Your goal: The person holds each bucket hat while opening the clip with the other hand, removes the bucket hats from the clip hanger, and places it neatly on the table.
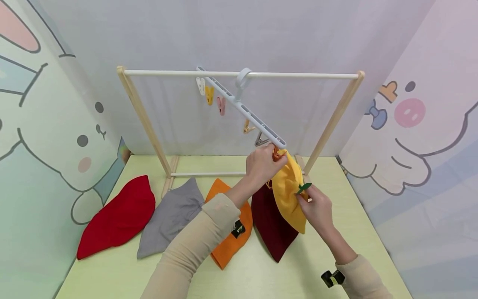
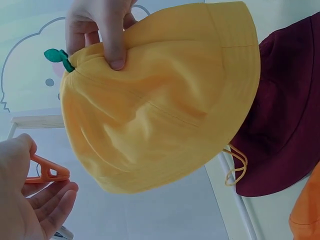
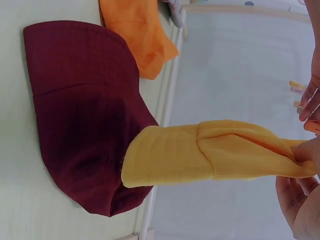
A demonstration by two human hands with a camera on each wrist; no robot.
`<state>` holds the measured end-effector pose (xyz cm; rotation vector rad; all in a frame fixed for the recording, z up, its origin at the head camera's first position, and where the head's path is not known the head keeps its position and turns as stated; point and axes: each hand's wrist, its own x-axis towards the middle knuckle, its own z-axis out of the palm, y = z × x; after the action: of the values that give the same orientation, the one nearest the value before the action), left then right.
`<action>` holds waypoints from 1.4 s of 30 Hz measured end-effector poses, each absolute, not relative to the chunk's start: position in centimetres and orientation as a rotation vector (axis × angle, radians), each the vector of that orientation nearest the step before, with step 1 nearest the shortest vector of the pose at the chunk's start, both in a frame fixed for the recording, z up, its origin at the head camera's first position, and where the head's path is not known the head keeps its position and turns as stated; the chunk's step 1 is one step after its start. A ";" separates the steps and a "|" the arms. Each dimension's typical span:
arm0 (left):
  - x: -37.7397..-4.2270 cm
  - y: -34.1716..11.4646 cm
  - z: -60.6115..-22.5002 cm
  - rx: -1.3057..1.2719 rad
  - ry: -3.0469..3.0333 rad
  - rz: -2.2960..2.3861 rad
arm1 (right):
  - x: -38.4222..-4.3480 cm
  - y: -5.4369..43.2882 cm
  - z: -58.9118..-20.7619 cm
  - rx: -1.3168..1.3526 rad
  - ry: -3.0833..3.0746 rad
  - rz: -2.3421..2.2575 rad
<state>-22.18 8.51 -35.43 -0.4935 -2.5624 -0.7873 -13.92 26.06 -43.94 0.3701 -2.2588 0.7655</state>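
A yellow bucket hat (image 1: 287,187) with a green leaf tip (image 2: 60,58) hangs folded from my right hand (image 1: 318,209), whose thumb and fingers pinch it by the crown near the leaf. My left hand (image 1: 263,164) pinches an orange clothespin (image 2: 50,171) at the near end of the pale grey clip hanger (image 1: 257,121). In the left wrist view the clothespin's tip is just apart from the hat's crown. A yellow cord loop (image 2: 237,165) dangles from the hat's brim. Below lies a maroon hat (image 3: 85,105), partly hidden behind the yellow one.
The hanger hooks over a white rod (image 1: 179,73) on a wooden-legged rack (image 1: 143,120). White (image 1: 201,86), yellow (image 1: 209,95) and pink (image 1: 221,106) clothespins hang at its far end. Orange (image 1: 224,251), grey (image 1: 168,222) and red (image 1: 119,211) hats lie leftward on the table (image 1: 231,286).
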 end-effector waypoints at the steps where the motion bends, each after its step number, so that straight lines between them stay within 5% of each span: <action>1: -22.2 8.5 -35.4 -0.495 -2.560 -0.785 | -14.0 26.2 -43.8 0.368 -2.265 0.757; 42: -22.1 8.3 -35.3 -0.513 -2.530 -0.789 | -14.3 30.6 -40.3 0.218 -2.320 0.680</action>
<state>-22.08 8.34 -35.34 -0.5130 -2.5297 -0.7887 -14.26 30.59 -40.34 0.2184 -2.3202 0.6804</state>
